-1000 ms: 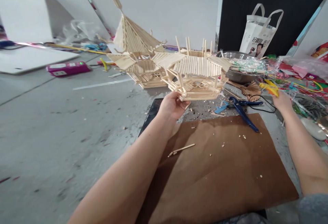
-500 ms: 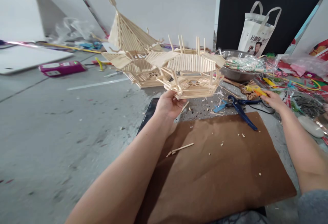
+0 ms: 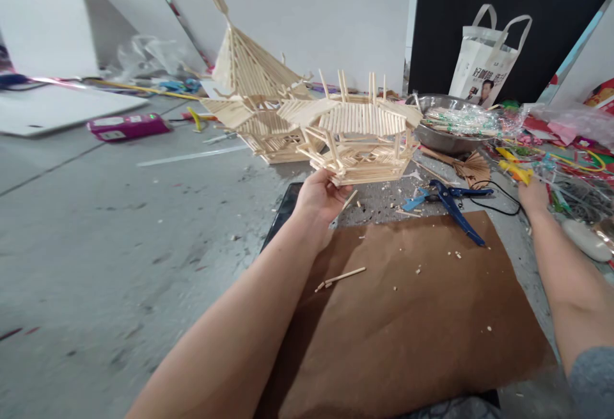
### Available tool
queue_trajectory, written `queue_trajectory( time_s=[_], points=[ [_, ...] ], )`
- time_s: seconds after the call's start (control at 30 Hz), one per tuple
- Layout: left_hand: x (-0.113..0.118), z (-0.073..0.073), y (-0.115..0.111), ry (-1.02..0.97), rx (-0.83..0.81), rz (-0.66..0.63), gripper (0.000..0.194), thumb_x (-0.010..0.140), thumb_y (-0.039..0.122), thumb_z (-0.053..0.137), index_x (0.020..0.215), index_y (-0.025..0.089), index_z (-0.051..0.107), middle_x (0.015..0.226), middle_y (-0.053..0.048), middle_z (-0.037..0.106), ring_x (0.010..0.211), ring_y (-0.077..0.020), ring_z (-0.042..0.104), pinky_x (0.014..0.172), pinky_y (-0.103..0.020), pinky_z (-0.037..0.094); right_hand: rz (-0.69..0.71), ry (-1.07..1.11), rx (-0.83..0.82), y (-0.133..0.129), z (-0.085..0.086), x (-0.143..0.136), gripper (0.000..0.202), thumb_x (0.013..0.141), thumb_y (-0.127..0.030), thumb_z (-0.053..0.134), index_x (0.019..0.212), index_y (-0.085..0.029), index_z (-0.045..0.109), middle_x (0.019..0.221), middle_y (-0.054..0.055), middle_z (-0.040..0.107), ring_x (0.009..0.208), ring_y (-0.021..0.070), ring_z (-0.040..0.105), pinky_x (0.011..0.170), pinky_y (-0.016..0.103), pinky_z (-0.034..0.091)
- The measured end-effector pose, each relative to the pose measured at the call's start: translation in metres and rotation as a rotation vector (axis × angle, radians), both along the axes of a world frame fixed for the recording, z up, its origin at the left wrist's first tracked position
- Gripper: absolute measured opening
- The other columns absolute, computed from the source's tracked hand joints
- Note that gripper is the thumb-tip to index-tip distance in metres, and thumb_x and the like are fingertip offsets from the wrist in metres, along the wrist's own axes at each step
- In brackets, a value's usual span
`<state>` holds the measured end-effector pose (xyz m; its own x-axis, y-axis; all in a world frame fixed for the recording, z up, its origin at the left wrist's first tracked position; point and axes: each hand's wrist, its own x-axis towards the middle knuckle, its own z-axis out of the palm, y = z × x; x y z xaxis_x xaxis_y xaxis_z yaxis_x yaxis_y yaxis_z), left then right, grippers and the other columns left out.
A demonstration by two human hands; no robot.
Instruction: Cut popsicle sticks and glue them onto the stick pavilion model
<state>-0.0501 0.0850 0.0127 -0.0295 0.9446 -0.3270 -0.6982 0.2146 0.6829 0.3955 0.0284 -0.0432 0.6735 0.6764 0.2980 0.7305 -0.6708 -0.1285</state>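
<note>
My left hand (image 3: 320,198) grips the lower left edge of a small pavilion model (image 3: 367,173) built of thin wooden sticks, with upright sticks rising from its roof. Behind it on the left stands another stick model (image 3: 254,64) with a tall pointed roof. Out at the right, my right hand (image 3: 533,196) is closed on a yellow tool (image 3: 517,171), whose far end points left; its fingers are partly hidden. Blue cutters (image 3: 453,208) lie between my hands, at the top edge of a brown sheet (image 3: 432,316). Loose sticks (image 3: 345,275) rest on that sheet.
A metal bowl (image 3: 453,141) of packed sticks stands behind the cutters, with a white bag (image 3: 487,61) beyond it. Plastic wrappings and cords are heaped at the right. A purple package (image 3: 128,127) lies on the floor at the left, near a white board (image 3: 62,109).
My right hand has moved right with the yellow tool, away from the wooden fan piece. My left hand still holds the pavilion model. The view has shifted slightly.
</note>
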Motion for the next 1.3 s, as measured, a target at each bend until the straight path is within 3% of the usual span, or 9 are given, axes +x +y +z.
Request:
queue_trajectory(
  time_s=[0.17, 0.27, 0.3, 0.33, 0.5, 0.67, 0.93, 1.17, 1.3],
  points=[
    [-0.001, 0.003, 0.000, -0.015, -0.009, 0.031, 0.017, 0.069, 0.003, 0.041, 0.063, 0.012, 0.054, 0.042, 0.002, 0.054, 0.029, -0.0070, 0.045, 0.029, -0.014, 0.040, -0.064, -0.077, -0.009, 0.010, 0.012, -0.015, 0.045, 0.075, -0.031, 0.045, 0.111, -0.005, 0.056, 0.111, 0.028, 0.053, 0.105, 0.0392, 0.047, 0.077, 0.050, 0.039],
    [-0.003, 0.008, -0.001, -0.024, -0.001, 0.043, 0.017, 0.070, 0.003, 0.040, 0.064, 0.012, 0.054, 0.043, 0.002, 0.055, 0.030, -0.0072, 0.046, 0.029, -0.014, 0.040, 0.226, -0.159, -0.046, 0.032, 0.025, -0.054, 0.038, 0.080, -0.025, 0.039, 0.112, -0.014, 0.057, 0.110, 0.017, 0.057, 0.105, 0.0265, 0.051, 0.084, 0.036, 0.039],
    [-0.003, 0.009, -0.002, -0.028, 0.005, 0.042, 0.018, 0.070, 0.003, 0.040, 0.065, 0.012, 0.054, 0.043, 0.002, 0.054, 0.030, -0.0070, 0.046, 0.029, -0.014, 0.040, 0.374, -0.194, -0.131, 0.042, 0.028, -0.068, 0.038, 0.083, -0.024, 0.035, 0.112, -0.013, 0.057, 0.109, 0.017, 0.058, 0.103, 0.0253, 0.052, 0.083, 0.035, 0.039],
    [-0.003, 0.011, -0.003, -0.031, 0.013, 0.039, 0.018, 0.070, 0.003, 0.040, 0.065, 0.012, 0.055, 0.043, 0.002, 0.054, 0.030, -0.0068, 0.046, 0.030, -0.014, 0.040, 0.433, -0.204, -0.161, 0.053, 0.031, -0.082, 0.038, 0.084, -0.024, 0.033, 0.112, -0.014, 0.057, 0.110, 0.015, 0.058, 0.102, 0.0240, 0.053, 0.084, 0.033, 0.039],
    [-0.003, 0.021, -0.009, -0.030, 0.052, 0.007, 0.017, 0.072, 0.007, 0.041, 0.068, 0.012, 0.057, 0.044, 0.001, 0.057, 0.031, -0.0079, 0.049, 0.030, -0.014, 0.042, 0.468, -0.200, -0.302, 0.102, 0.029, -0.124, 0.036, 0.080, -0.020, 0.040, 0.109, -0.009, 0.059, 0.104, 0.019, 0.062, 0.097, 0.0256, 0.057, 0.083, 0.036, 0.040],
    [-0.002, 0.034, -0.017, -0.040, 0.074, -0.003, 0.021, 0.072, 0.006, 0.039, 0.076, 0.010, 0.059, 0.041, 0.002, 0.053, 0.030, -0.0076, 0.046, 0.030, -0.015, 0.042, 0.488, -0.196, -0.463, 0.119, 0.031, -0.128, 0.037, 0.076, -0.021, 0.045, 0.106, -0.008, 0.063, 0.103, 0.021, 0.063, 0.095, 0.0275, 0.059, 0.077, 0.036, 0.043],
    [-0.004, 0.050, -0.025, -0.039, 0.111, 0.012, 0.028, 0.070, 0.002, 0.038, 0.083, 0.012, 0.060, 0.039, 0.003, 0.052, 0.030, -0.0074, 0.045, 0.029, -0.014, 0.041, 0.548, -0.221, -0.615, 0.116, 0.052, -0.126, 0.040, 0.063, -0.033, 0.059, 0.098, -0.017, 0.067, 0.100, 0.015, 0.063, 0.090, 0.0293, 0.059, 0.074, 0.039, 0.044],
    [-0.007, 0.051, -0.024, -0.013, 0.115, 0.052, 0.020, 0.074, 0.006, 0.042, 0.080, 0.014, 0.060, 0.043, 0.003, 0.054, 0.031, -0.0067, 0.046, 0.030, -0.013, 0.040, 0.562, -0.251, -0.556, 0.104, 0.051, -0.125, 0.055, 0.070, -0.053, 0.050, 0.109, -0.016, 0.061, 0.114, 0.016, 0.052, 0.096, 0.0308, 0.055, 0.078, 0.040, 0.042],
    [-0.006, 0.049, -0.023, -0.006, 0.115, 0.047, 0.019, 0.074, 0.006, 0.043, 0.079, 0.013, 0.060, 0.042, 0.003, 0.054, 0.032, -0.0068, 0.046, 0.031, -0.014, 0.041, 0.576, -0.304, -0.409, 0.096, 0.056, -0.123, 0.047, 0.076, -0.050, 0.044, 0.103, -0.016, 0.062, 0.109, 0.014, 0.054, 0.091, 0.0282, 0.056, 0.073, 0.037, 0.042]
  ],
)
